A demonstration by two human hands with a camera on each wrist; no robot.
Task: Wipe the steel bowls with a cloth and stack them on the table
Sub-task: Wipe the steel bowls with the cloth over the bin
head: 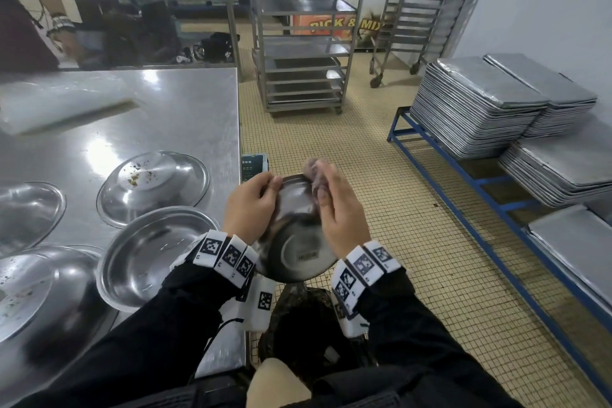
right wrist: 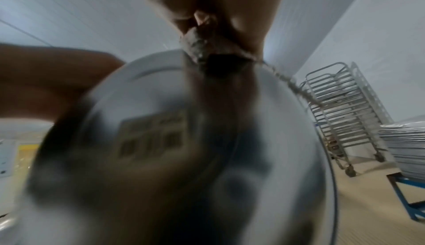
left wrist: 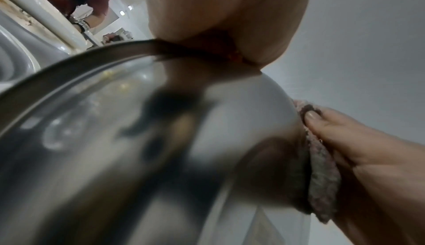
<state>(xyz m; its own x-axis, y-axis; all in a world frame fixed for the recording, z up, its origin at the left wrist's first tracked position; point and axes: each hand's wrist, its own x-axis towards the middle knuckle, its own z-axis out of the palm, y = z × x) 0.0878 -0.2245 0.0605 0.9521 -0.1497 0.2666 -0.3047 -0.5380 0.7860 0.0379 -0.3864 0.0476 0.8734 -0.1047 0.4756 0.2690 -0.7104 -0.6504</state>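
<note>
Steel bowl point(head: 291, 242), stiff, light and likely slippery: left hand point(head: 251, 205) clamps its rim, right hand point(head: 337, 209) pinches the cloth point(head: 316, 172) against it.

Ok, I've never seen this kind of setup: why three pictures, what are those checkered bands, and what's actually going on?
One moment, three cameras. The wide picture is from a head camera; the blurry two sit on the wrists, behind the white patterned wristbands. No robot: a person works standing beside a steel table. The left hand grips a steel bowl by its rim, held off the table over the floor. The right hand presses a greyish cloth against it. Four more bowls lie on the table, some with crumbs.
</note>
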